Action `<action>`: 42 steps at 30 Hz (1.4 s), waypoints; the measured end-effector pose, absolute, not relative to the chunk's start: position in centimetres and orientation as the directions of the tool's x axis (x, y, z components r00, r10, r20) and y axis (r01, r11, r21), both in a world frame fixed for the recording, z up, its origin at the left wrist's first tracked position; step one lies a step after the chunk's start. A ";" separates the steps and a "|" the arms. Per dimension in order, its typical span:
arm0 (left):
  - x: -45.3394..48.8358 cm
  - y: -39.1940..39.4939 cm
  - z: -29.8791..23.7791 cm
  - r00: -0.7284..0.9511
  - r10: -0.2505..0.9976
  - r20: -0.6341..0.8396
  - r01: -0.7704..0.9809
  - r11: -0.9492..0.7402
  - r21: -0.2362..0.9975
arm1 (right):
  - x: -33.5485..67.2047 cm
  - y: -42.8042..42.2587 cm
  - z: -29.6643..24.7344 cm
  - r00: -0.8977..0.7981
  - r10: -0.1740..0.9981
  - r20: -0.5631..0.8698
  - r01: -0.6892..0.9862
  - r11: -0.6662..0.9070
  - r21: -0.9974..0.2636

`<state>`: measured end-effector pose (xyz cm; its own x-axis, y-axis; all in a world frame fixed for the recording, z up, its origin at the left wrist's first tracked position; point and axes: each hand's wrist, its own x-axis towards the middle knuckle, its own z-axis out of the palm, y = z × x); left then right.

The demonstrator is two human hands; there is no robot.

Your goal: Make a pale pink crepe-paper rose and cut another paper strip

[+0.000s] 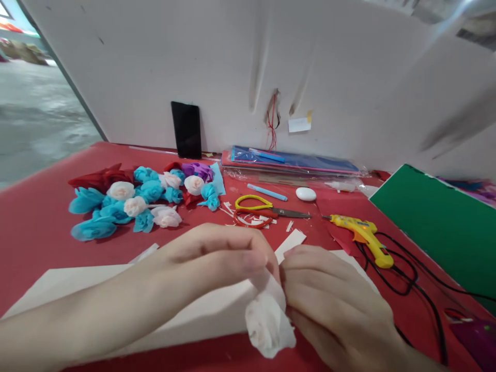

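A white paper rose (265, 323) is at the near edge of the red worktop (34, 227), its bloom tilted down toward that edge. The left hand (220, 256) has its fingers bent around the rose's narrow base, apparently pinching it so the petals hang free and uncrushed. The right hand (333, 297) curls in close beside the base; its fingertips are tucked under, so whether they grip it cannot be told.

A white paper sheet (209, 312) lies beneath both hands along the near edge, probably within easy reach for that reason. Toward the left edge, blue, white, red and purple paper flowers (149, 194) are heaped together, seemingly to leave the middle for handwork. Near the centre, open scissors (271, 212) lie among white paper scraps (228, 209). Toward the right edge, a yellow glue gun (360, 232) lies on its side, nozzle pointing inward, likely handy for the right hand. At the back edge, a black phone (186, 130) leans upright against the white partition (135, 67).
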<state>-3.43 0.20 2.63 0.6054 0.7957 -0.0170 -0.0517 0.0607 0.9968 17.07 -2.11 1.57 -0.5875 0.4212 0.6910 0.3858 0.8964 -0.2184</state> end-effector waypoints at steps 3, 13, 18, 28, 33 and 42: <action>-3.6 -0.1 2.9 0.735 0.676 -0.061 -0.098 0.194 0.976 | 17.4 -1.9 1.7 -0.621 0.446 0.645 0.354 0.893 -0.277; -3.3 -0.5 3.0 0.797 0.603 -0.036 -0.168 0.278 0.946 | 17.3 -1.7 1.8 -0.652 0.448 0.611 0.330 0.894 -0.304; -3.1 -0.5 2.8 0.740 0.671 -0.053 -0.139 0.230 0.963 | 17.2 -1.7 1.7 -0.635 0.467 0.615 0.356 0.884 -0.304; -3.3 -1.1 1.1 0.560 0.826 -0.060 -0.318 0.281 0.905 | 16.0 -1.8 0.5 -0.268 0.818 0.509 0.087 0.547 -0.833; -3.1 -1.0 1.5 0.541 0.833 -0.115 -0.280 0.307 0.909 | 16.1 -1.8 -0.4 -0.291 0.914 0.285 -0.112 0.263 -0.958; -2.2 -0.4 2.7 0.618 0.780 -0.094 -0.228 0.292 0.929 | 16.2 -2.0 -0.8 -0.320 0.946 0.045 -0.220 -0.028 -0.975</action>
